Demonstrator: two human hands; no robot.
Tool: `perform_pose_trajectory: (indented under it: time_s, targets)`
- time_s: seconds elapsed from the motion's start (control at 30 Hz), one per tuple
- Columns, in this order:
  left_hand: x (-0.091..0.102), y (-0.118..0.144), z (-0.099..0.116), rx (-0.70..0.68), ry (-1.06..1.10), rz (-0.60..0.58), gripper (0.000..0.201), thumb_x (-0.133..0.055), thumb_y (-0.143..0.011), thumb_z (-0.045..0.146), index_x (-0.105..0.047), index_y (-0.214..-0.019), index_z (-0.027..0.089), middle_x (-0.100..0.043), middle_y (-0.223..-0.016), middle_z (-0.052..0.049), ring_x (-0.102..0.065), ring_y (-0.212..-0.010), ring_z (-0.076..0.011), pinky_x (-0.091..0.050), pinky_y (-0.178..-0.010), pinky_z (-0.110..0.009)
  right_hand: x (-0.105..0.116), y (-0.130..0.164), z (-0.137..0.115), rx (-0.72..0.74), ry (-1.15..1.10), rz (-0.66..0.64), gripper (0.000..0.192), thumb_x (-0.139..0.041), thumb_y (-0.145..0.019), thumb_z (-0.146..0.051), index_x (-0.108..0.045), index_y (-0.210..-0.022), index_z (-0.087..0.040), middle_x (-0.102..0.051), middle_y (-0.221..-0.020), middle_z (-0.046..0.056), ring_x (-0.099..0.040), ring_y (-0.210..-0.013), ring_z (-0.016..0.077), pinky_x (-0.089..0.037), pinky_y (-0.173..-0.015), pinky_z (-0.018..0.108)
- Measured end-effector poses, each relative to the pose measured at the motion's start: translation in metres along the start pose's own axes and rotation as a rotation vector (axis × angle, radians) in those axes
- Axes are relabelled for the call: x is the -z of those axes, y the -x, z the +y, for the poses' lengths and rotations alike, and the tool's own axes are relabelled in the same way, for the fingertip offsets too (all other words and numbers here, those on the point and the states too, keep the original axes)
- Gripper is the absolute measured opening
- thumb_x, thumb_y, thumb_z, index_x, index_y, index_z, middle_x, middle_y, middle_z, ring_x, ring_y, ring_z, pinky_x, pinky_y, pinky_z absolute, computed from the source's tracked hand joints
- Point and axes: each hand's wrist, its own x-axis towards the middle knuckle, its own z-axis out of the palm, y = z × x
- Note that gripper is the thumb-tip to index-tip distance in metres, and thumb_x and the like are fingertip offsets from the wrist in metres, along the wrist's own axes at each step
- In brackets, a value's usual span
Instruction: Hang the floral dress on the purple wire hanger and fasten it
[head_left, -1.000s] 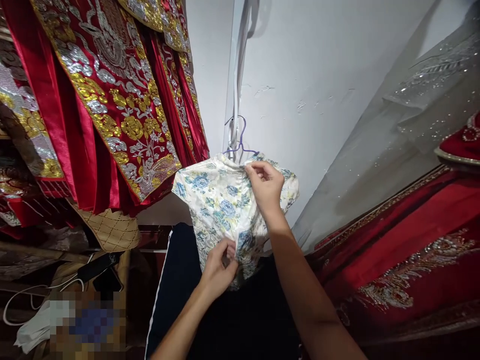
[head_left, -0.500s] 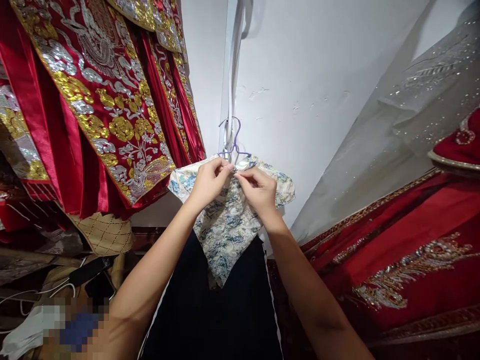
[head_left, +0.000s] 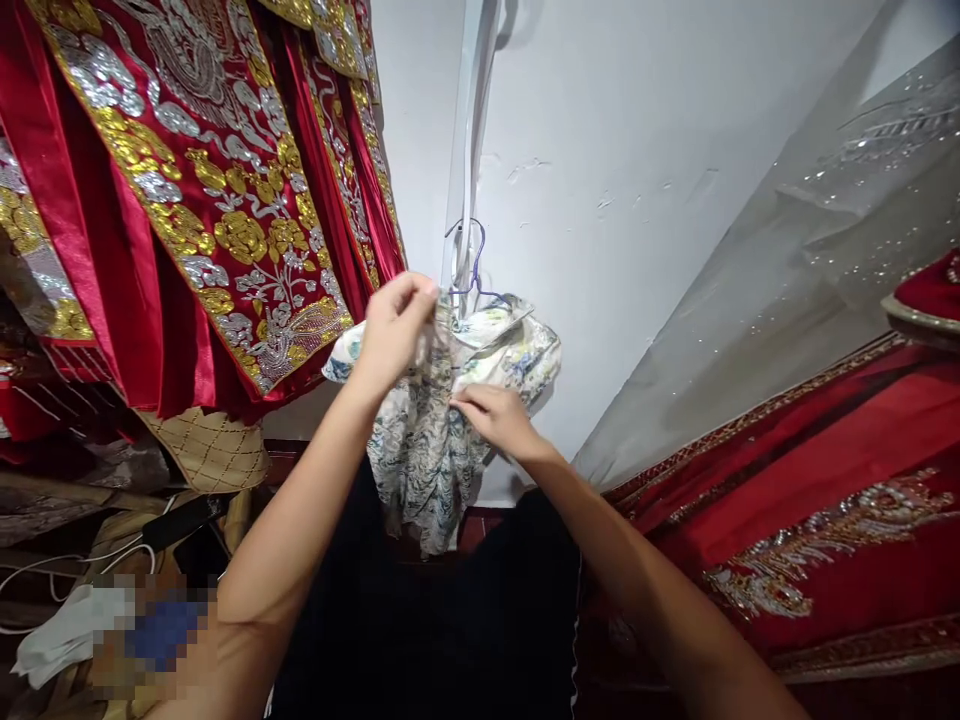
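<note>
Floral garment (head_left: 427, 450): light, limp, slippery-looking. Left hand (head_left: 394, 330) pinches collar by hanger (head_left: 472, 275); right hand (head_left: 491, 415) grips front cloth.

the small dress (head_left: 427, 450) is cream with blue flowers, on a purple hanger (head_left: 474, 270). the hanging robes (head_left: 202, 200) are red with gold and silver embroidery; the wall (head_left: 637, 150) is white.

Both bare arms reach far; left hand (head_left: 394, 325) raised, fingers pinched shut; right hand (head_left: 491, 418) lower, fingertips pinching.
</note>
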Motion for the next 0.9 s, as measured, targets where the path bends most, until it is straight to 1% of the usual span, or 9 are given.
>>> perform_pose_trajectory:
  time_s: [0.07, 0.2, 0.3, 0.47, 0.6, 0.67, 0.73, 0.8, 0.9]
  targets:
    - [0.03, -0.006, 0.002, 0.045, 0.046, 0.085, 0.018, -0.066, -0.091, 0.026, -0.063, -0.078, 0.014, -0.056, -0.071, 0.0, -0.053, -0.065, -0.0098, -0.043, -0.064, -0.022, -0.012, 0.015, 0.002, -0.1, -0.085, 0.03, 0.025, -0.058, -0.094, -0.039, -0.071, -0.081, -0.022, -0.07, -0.076, 0.003, -0.059, -0.066, 0.016, -0.044, -0.063, 0.028]
    - [0.092, 0.003, -0.009, 0.268, 0.311, 0.316, 0.022, -0.065, -0.092, 0.026, -0.059, -0.074, 0.015, -0.051, -0.064, 0.001, -0.052, -0.06, -0.0089, -0.048, -0.064, -0.021, -0.014, 0.022, -0.007, -0.265, -0.287, 0.245, 0.025, -0.067, -0.087, -0.042, -0.07, -0.077, -0.02, -0.067, -0.072, 0.003, -0.054, -0.061, 0.0152, -0.042, -0.056, 0.028]
    - [0.111, 0.035, -0.032, 0.338, 0.487, 0.473, 0.023, -0.063, -0.093, 0.027, -0.057, -0.073, 0.017, -0.05, -0.062, 0.002, -0.054, -0.059, -0.0092, -0.05, -0.067, -0.022, -0.005, 0.01, -0.021, -0.283, -0.381, 0.377, 0.023, -0.07, -0.084, -0.043, -0.068, -0.078, -0.021, -0.068, -0.076, 0.004, -0.059, -0.069, 0.0177, -0.047, -0.06, 0.029]
    - [0.091, 0.131, -0.085, 0.41, 0.562, 0.655, 0.018, -0.07, -0.084, 0.03, -0.061, -0.081, 0.016, -0.061, -0.07, 0.001, -0.058, -0.064, -0.009, -0.049, -0.069, -0.021, -0.02, 0.032, -0.045, -0.432, -0.467, 0.606, 0.023, -0.073, -0.082, -0.042, -0.065, -0.078, -0.02, -0.061, -0.067, 0.001, -0.055, -0.061, 0.0154, -0.044, -0.056, 0.028]
    - [0.063, 0.186, -0.108, 0.672, 0.429, 0.561, 0.032, -0.077, -0.074, 0.042, -0.062, -0.086, 0.017, -0.064, -0.077, -0.001, -0.062, -0.072, -0.0127, -0.052, -0.075, -0.027, -0.051, 0.086, -0.046, -0.595, -0.472, 0.828, 0.026, -0.068, -0.086, -0.043, -0.056, -0.078, -0.022, -0.045, -0.054, -0.006, -0.041, -0.048, 0.0122, -0.034, -0.047, 0.026]
    - [0.052, 0.186, -0.103, 0.664, 0.399, 0.519, 0.035, -0.078, -0.073, 0.046, -0.061, -0.084, 0.017, -0.062, -0.08, -0.001, -0.062, -0.076, -0.0136, -0.051, -0.079, -0.028, -0.059, 0.105, -0.04, -0.609, -0.498, 0.856, 0.027, -0.068, -0.086, -0.044, -0.053, -0.077, -0.023, -0.042, -0.054, -0.006, -0.039, -0.047, 0.012, -0.032, -0.046, 0.026]
    - [0.042, 0.173, -0.087, 0.559, 0.439, 0.485, 0.033, -0.077, -0.076, 0.046, -0.061, -0.084, 0.018, -0.06, -0.084, -0.002, -0.06, -0.082, -0.0141, -0.049, -0.081, -0.026, -0.059, 0.113, -0.033, -0.613, -0.536, 0.832, 0.028, -0.069, -0.085, -0.044, -0.053, -0.077, -0.023, -0.041, -0.054, -0.007, -0.037, -0.046, 0.0117, -0.03, -0.044, 0.025]
    - [0.03, 0.158, -0.066, 0.462, 0.492, 0.421, 0.028, -0.073, -0.081, 0.044, -0.059, -0.084, 0.019, -0.057, -0.085, -0.002, -0.058, -0.083, -0.0147, -0.048, -0.079, -0.025, -0.055, 0.111, -0.031, -0.605, -0.556, 0.797, 0.029, -0.068, -0.086, -0.046, -0.054, -0.077, -0.023, -0.043, -0.056, -0.005, -0.039, -0.048, 0.0123, -0.032, -0.046, 0.025]
    - [0.007, 0.146, -0.033, 0.434, 0.495, 0.284, 0.027, -0.066, -0.087, 0.045, -0.056, -0.083, 0.02, -0.054, -0.084, -0.003, -0.054, -0.078, -0.0157, -0.046, -0.074, -0.026, -0.047, 0.101, -0.042, -0.585, -0.536, 0.668, 0.033, -0.056, -0.093, -0.053, -0.061, -0.083, -0.022, -0.055, -0.067, 0.001, -0.051, -0.061, 0.0165, -0.043, -0.056, 0.029]
